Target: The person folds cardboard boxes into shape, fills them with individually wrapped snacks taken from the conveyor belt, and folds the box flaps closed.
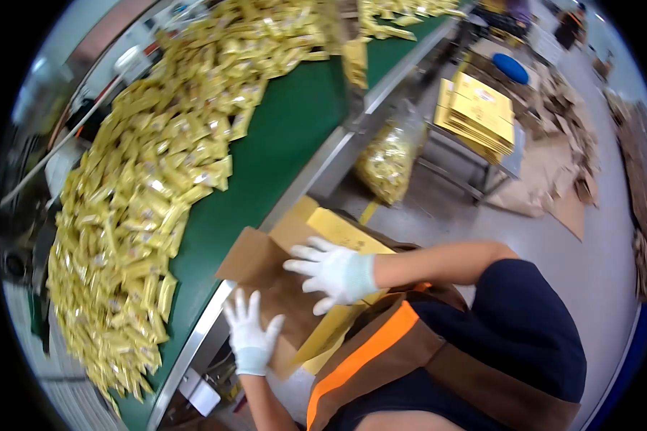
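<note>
An open cardboard box (298, 305), yellow outside and brown inside, sits in front of my body beside the conveyor, its flaps standing apart. My left hand (251, 334), in a white glove, is spread over the box's conveyor-side edge with nothing held. Also white-gloved, my right hand (334, 271) stretches its fingers across the far part of the box's opening, near a yellow flap (345, 233). Whether either palm presses on the cardboard is hard to tell. Past the box, a big heap of small yellow packets (151, 179) lies on the green conveyor belt (280, 122).
A metal rail (309, 169) borders the belt. On the floor stands a clear bag of yellow packets (388, 161). Flat yellow cartons (482, 111) are stacked on a small metal table (510, 158). Brown paper (553, 158) covers floor at right; another person (571, 27) is far off.
</note>
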A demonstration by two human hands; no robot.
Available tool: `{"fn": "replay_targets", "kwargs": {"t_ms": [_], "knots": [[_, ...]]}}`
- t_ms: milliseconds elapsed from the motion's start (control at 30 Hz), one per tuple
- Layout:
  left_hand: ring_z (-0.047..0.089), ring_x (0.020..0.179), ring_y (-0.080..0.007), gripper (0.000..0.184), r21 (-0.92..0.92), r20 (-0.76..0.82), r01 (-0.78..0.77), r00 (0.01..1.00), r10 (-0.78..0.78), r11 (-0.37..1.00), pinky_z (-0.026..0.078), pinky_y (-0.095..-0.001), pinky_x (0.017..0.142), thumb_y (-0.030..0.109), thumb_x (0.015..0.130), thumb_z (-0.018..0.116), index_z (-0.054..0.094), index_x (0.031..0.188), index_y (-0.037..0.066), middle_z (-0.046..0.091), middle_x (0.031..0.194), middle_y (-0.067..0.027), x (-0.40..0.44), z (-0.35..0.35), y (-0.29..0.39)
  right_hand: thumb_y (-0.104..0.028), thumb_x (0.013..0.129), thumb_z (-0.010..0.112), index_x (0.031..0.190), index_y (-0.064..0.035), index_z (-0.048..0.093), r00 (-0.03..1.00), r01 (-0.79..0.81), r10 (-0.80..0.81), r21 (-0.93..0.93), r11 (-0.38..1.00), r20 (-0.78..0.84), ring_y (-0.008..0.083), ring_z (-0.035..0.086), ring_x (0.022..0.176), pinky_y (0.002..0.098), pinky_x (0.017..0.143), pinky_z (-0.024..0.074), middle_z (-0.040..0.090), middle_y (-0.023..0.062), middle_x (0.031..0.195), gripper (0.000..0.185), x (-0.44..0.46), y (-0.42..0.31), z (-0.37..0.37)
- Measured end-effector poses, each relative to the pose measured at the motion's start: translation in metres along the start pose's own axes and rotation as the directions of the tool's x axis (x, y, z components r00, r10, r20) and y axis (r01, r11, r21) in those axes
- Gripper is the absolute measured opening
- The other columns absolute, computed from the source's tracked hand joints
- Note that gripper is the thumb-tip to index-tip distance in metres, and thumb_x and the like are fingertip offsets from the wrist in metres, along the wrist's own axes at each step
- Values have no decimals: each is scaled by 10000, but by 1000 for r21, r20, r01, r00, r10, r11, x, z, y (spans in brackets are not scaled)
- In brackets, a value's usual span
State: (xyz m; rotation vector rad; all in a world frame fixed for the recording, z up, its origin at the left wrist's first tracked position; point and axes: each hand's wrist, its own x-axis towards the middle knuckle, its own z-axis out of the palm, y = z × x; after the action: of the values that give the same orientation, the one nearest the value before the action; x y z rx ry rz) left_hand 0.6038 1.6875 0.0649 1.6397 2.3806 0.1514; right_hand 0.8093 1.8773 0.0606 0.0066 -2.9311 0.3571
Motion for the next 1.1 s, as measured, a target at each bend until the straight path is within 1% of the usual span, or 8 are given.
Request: {"fn": "replay_targets", "kwargs": {"t_ms": [133,200,267,467,567,667,867,1100], "knots": [[59,1492,-316,778,-818,-201,-112,975,-98,564,89,-409,1199,284,903,566,181,1543,66,103,1613,-181,-12,54,8,-350,821,640,1281,-142,578,991,-118,131,441,890,1,454,184,1432,548,1164,167,233,200,1562,509,-5,0,16],[44,1493,-262,745,-974,-225,-209,947,-229,90,37,-384,1199,198,921,496,126,1544,21,68,1624,-156,-13,90,19,-284,831,613,1365,-156,505,991,-97,129,520,849,-26,468,143,1444,528,1169,173,178,218,1581,559,-11,1,26],[44,1496,-280,729,-960,-281,-271,922,-266,74,22,-387,1199,172,919,473,126,1534,-13,55,1622,-167,-11,106,18,-291,854,587,1367,-129,501,990,-108,138,578,809,-8,476,135,1445,519,1170,176,172,216,1585,545,-14,4,29],[63,1482,-398,731,-94,-581,72,806,-113,993,76,-498,1194,299,912,532,221,1532,70,114,1603,-212,13,57,-53,-288,846,645,1320,-97,530,967,-77,173,435,897,-187,374,449,1314,450,1070,397,484,191,1394,524,53,71,-17],[109,1466,-429,747,-273,-726,382,520,-449,883,120,-603,1158,458,917,541,247,1536,160,143,1597,-200,50,18,-155,-308,885,614,1279,-72,559,896,-37,118,193,981,-428,352,491,1267,406,1050,413,501,194,1361,462,132,182,-36],[174,1446,-435,810,-534,-616,579,233,-753,616,180,-647,1113,573,876,573,262,1536,220,163,1599,-165,69,2,-266,-419,916,598,1422,-66,446,815,-403,567,585,704,-121,275,521,1260,338,1050,399,576,157,1324,636,197,314,-19],[328,1391,-393,722,-479,-616,532,363,-699,698,348,-411,1103,448,773,740,495,1409,210,181,1582,-188,121,-8,-257,-701,693,654,1499,-117,330,730,-662,683,216,718,-32,402,326,1394,426,1130,305,312,295,1501,1047,318,266,33],[435,1278,-362,450,-554,-711,73,476,-517,829,363,-403,1075,169,797,739,559,1204,99,451,1364,-182,178,-2,-174,-451,771,656,1445,-164,389,894,-389,442,357,850,-78,402,502,1234,412,1036,413,473,245,1378,779,312,206,52]]}}
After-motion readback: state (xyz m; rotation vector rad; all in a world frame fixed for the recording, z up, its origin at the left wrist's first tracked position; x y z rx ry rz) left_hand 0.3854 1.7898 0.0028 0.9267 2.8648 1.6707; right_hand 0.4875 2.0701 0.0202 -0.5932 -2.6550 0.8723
